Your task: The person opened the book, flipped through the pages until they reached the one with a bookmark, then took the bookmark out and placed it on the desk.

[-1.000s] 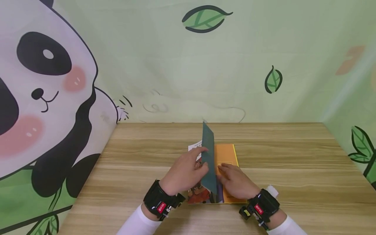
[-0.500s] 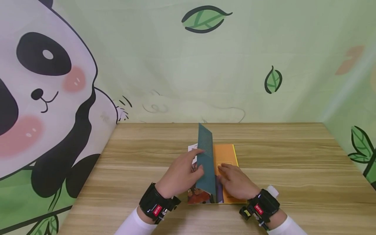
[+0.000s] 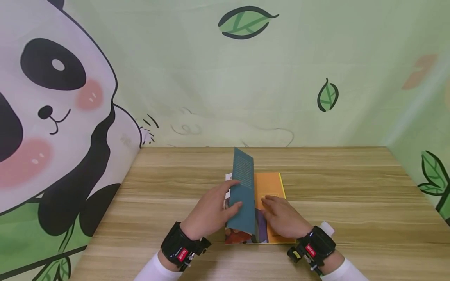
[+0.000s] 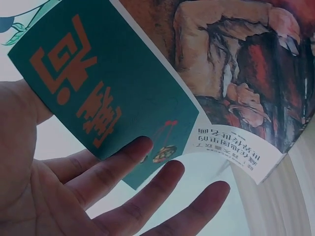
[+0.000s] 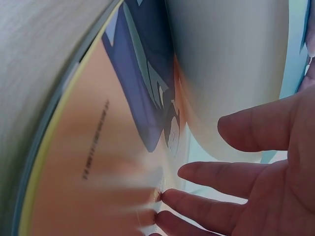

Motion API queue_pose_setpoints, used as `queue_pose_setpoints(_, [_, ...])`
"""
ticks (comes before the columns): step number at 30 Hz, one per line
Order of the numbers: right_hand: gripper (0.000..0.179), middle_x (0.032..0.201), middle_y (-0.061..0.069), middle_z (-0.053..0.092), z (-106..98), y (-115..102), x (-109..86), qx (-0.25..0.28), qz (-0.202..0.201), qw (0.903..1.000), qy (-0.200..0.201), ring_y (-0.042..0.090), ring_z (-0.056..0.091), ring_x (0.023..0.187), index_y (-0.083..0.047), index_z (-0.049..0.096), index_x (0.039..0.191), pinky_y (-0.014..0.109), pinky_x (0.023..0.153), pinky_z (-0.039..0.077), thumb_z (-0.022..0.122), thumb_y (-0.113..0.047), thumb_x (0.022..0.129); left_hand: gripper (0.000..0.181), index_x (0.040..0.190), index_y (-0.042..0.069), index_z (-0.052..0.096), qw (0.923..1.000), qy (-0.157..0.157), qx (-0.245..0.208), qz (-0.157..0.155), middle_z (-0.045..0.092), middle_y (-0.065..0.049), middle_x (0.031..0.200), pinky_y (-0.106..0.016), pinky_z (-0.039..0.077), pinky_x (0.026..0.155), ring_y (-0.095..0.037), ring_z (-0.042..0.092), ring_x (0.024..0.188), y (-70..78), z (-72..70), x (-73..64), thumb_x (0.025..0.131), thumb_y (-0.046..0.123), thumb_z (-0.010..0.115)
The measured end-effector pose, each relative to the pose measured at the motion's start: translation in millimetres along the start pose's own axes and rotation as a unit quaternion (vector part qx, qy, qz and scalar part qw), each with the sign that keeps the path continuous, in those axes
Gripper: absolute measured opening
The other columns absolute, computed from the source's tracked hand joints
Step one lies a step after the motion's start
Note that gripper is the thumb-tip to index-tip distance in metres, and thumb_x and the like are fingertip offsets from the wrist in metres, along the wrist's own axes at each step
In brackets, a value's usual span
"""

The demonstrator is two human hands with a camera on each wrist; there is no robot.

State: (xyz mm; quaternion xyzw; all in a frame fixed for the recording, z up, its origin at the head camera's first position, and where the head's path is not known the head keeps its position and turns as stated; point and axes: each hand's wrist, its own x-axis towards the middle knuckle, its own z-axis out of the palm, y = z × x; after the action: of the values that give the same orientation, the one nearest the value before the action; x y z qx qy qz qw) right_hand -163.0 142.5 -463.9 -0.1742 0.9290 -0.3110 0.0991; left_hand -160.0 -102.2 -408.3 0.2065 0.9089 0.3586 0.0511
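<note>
An open book (image 3: 270, 183) lies on the table, its right page orange with a purple drawing near the fold. A teal leaf (image 3: 244, 195) with small text stands up from the fold, tilted left over a page with a painting (image 3: 237, 236). My left hand (image 3: 211, 212) holds the leaf's left edge between thumb and fingers. In the left wrist view, the teal leaf's other face (image 4: 123, 83) bears large orange characters, and several fingers extend past it. My right hand (image 3: 284, 218) rests its fingertips (image 5: 170, 196) on the orange page.
The wood-grain table (image 3: 351, 203) spreads around the book. Behind it hangs a pale green cloth (image 3: 211, 78) printed with a large panda (image 3: 70, 117) and leaves. Each wrist wears a black camera strap (image 3: 318, 244).
My left hand has moved left and drawn the teal leaf with it, so the leaf leans further over the painting page and its small text shows. My right hand has stayed in place.
</note>
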Motion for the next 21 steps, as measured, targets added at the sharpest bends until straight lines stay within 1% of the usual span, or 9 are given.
queue_pose_setpoints(3, [0.047,0.156,0.028,0.047,-0.5,0.1,-0.4,0.001,0.001,1.0,-0.001,0.049,0.039,0.148,0.009,0.054,0.144,0.063,0.121,0.031,0.051,-0.02,0.108,0.059,0.154,0.016,0.045,1.0,0.001,0.001,-0.001,0.058,-0.011,0.15,-0.042,0.061,0.094,-0.025,0.065,0.125,-1.3,-0.3,-1.4,0.102,0.033,0.066])
queue_pose_setpoints(9, [0.046,0.155,0.029,0.047,-1.0,0.2,-0.6,0.001,0.003,1.0,-0.001,0.049,0.04,0.147,0.009,0.054,0.144,0.063,0.121,0.032,0.051,-0.019,0.108,0.058,0.154,0.019,0.046,0.9998,0.01,0.015,0.001,0.059,-0.007,0.149,-0.043,0.06,0.095,-0.023,0.064,0.123,-4.5,-2.2,-4.3,0.102,0.034,0.067])
queue_pose_setpoints(16, [0.047,0.157,0.028,0.046,-1.0,0.2,-1.0,0.008,0.007,0.9999,-0.003,0.049,0.038,0.148,0.008,0.053,0.145,0.063,0.121,0.03,0.051,-0.019,0.108,0.058,0.154,0.021,0.047,0.9997,0.018,0.019,-0.005,0.057,-0.007,0.151,-0.047,0.057,0.1,-0.025,0.063,0.127,-6.8,-5.8,-7.5,0.101,0.035,0.067])
queue_pose_setpoints(21, [0.047,0.158,0.027,0.045,-1.1,0.5,-1.8,0.006,0.01,0.9999,-0.003,0.049,0.038,0.149,0.008,0.053,0.146,0.063,0.122,0.03,0.051,-0.02,0.108,0.058,0.153,0.021,0.047,0.9994,0.022,0.023,-0.013,0.058,-0.007,0.149,-0.045,0.059,0.095,-0.025,0.064,0.123,-9.3,-8.3,-10.1,0.101,0.035,0.068])
